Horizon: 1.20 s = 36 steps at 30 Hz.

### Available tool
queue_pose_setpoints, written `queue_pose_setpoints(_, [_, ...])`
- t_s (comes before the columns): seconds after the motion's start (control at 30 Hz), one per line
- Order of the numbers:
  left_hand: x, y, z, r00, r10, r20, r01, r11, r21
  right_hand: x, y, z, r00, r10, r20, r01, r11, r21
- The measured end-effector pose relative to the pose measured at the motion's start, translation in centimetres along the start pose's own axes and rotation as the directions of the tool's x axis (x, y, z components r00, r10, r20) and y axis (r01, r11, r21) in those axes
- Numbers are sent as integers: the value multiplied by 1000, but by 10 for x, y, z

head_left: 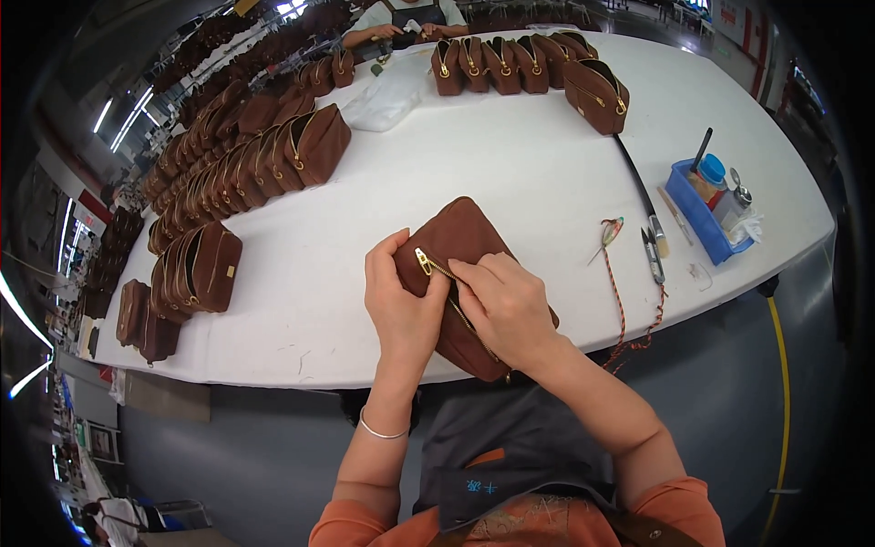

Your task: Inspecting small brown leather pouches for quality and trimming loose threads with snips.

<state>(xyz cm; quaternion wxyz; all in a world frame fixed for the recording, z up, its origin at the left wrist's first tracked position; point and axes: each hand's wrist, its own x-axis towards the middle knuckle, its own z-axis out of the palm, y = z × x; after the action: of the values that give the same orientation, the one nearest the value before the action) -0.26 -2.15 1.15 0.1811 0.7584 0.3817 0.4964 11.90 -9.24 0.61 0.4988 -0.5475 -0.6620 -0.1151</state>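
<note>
A brown zip pouch [467,226] lies tilted between my hands at the table's near edge. Its gold zipper runs along the side facing me, with a gold zipper pull [423,262] at the upper left end. My left hand [399,299] grips the pouch's left side, thumb by the zipper. Bent over the zipper's middle, my right hand [507,308] has its fingers closed at the zipper edge beside the pull. Those fingertips partly cover the zipper, and whatever is under them is hidden.
Rows of brown pouches [314,146] fill the white table's [301,273] left side. More pouches [501,66] stand at the back. To the right are a blue tray [700,219] with bottles, a brush [658,235], snips [653,255] and cord [618,292]. A person [406,20] works across the table.
</note>
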Motion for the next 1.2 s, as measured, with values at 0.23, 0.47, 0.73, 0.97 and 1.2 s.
queue_pose_setpoints(0.23, [-3, -14, 8, 996, 32, 78, -21, 991, -135, 14, 15, -9, 989, 3, -151, 3, 999, 40])
queue_pose_setpoints(0.47, [-1, -11, 7, 889, -192, 416, 372, 832, -411, 22, 39, -2, 972, 100, -213, -72, 988, 137])
queue_pose_setpoints(0.73, [-9, -13, 19, 888, -294, 353, 451, 704, -549, 4, 37, 3, 975, 111, -194, -89, 989, 120])
queue_pose_setpoints(0.97, [-14, -21, 26, 924, -305, 230, 382, 718, -582, -3, 19, 4, 984, 145, -102, -140, 989, 51])
queue_pose_setpoints(1.2, [-19, -20, 26, 976, -167, 139, 208, 901, -381, -5, 10, -3, 898, 426, 106, -438, 854, 280])
